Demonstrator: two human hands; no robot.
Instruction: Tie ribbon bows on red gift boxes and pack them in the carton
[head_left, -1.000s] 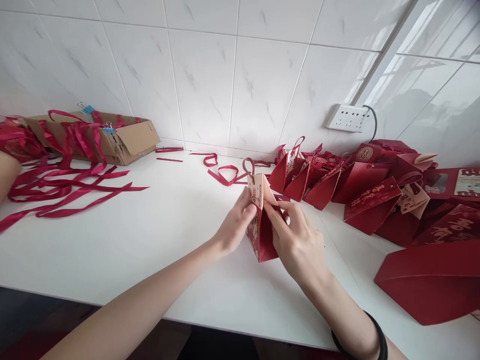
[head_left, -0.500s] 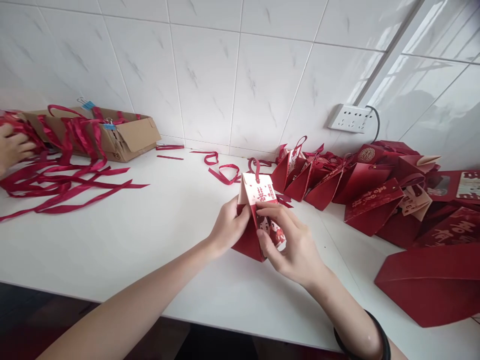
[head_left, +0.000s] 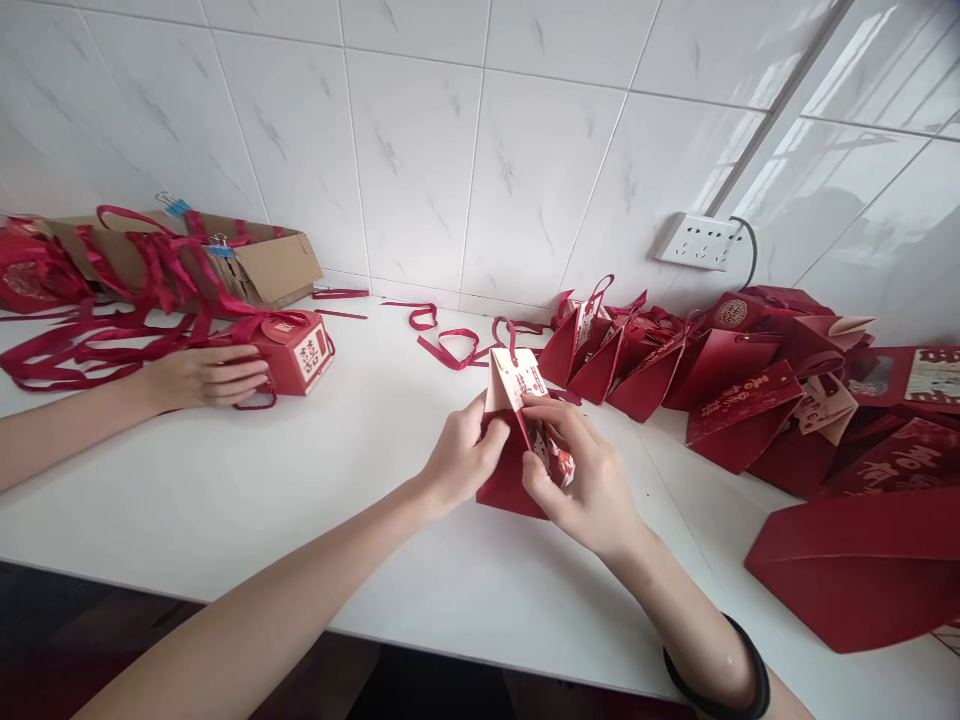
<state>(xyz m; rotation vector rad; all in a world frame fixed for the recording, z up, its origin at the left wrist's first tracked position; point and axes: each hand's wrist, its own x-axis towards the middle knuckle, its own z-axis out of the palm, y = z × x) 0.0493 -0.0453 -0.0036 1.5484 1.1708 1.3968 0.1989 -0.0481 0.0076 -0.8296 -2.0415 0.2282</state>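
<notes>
A red and cream paper gift box [head_left: 510,480] with a ribbon loop on top stands on the white table in front of me. My left hand [head_left: 463,452] grips its left edge, thumb on the near side. On the right, my right hand [head_left: 589,475] holds the printed face between thumb and fingers. The box's tapered top and its lettering show above my fingers; much of the printed picture is covered.
Another person's hand [head_left: 225,375] touches a red box [head_left: 296,350] at left. Behind it, red ribbons hang over a cardboard box [head_left: 262,270]. Several red gift boxes [head_left: 742,410] crowd the right side. Loose ribbon [head_left: 454,350] lies near the wall, below a power strip [head_left: 697,242].
The gift box in my hands has turned, showing more of its plain red side. At left, the other person's hand has come further in with a red box.
</notes>
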